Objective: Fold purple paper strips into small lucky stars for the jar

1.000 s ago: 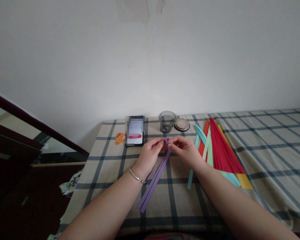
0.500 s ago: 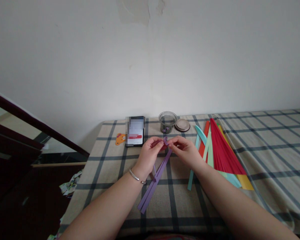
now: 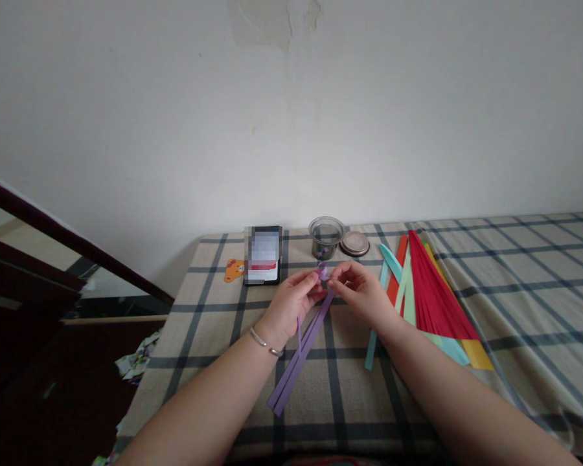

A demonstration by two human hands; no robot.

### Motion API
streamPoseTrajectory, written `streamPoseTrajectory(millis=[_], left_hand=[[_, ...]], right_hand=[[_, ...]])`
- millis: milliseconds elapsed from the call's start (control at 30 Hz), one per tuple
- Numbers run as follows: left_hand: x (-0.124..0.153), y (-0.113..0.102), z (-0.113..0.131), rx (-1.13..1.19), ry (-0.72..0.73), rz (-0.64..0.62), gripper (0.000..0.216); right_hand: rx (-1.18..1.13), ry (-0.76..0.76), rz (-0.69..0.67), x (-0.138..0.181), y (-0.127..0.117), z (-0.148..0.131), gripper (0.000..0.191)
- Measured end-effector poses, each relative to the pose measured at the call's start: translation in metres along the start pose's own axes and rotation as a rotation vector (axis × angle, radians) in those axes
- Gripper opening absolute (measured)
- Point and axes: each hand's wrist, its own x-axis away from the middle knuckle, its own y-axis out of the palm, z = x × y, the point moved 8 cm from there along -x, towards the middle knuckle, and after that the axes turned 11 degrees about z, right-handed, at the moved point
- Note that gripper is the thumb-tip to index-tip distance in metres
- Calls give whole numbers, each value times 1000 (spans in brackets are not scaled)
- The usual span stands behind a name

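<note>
Between my two hands, over the checked tablecloth, is a purple paper strip (image 3: 323, 272) bent into a small loop. My left hand (image 3: 296, 294) pinches it between thumb and forefinger, and a narrow tail of the strip hangs below that palm. From the other side my right hand (image 3: 357, 288) pinches the strip close to the loop with thumb and forefinger. Under the hands, more purple paper strips (image 3: 296, 369) lie slantwise on the cloth. Just beyond the hands stands a clear jar (image 3: 325, 236) with small purple pieces in it.
A round lid (image 3: 355, 243) lies right of the jar. A phone (image 3: 263, 255) with a blurred screen and an orange bear cutout (image 3: 233, 270) are at the left. Fanned red paper strips (image 3: 434, 298) lie at the right among orange, green, blue and yellow ones. The wall (image 3: 291, 129) rises behind.
The loop of purple strip now stands higher and rounder between my fingers. My left hand has turned slightly, and the hanging tail has shifted. The things on the table stay put.
</note>
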Motion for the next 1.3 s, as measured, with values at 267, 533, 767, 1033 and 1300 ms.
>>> streamPoseTrajectory(millis=[267, 533, 767, 1033, 1300], left_hand=[[6, 7, -7, 17, -142, -70, 16], [5, 6, -10, 12, -179, -71, 19], [3, 2, 8, -144, 126, -51, 21], [29, 20, 46, -804, 885, -106, 21], [30, 21, 44, -883, 901, -93, 13]], right_hand=[[92, -99, 17, 2, -2, -7, 27], [324, -346, 51, 7, -5, -29, 23], [332, -297, 60, 5, -5, -23, 14], [242, -158, 17, 1, -2, -9, 14], [151, -57, 14, -2, -3, 3, 18]])
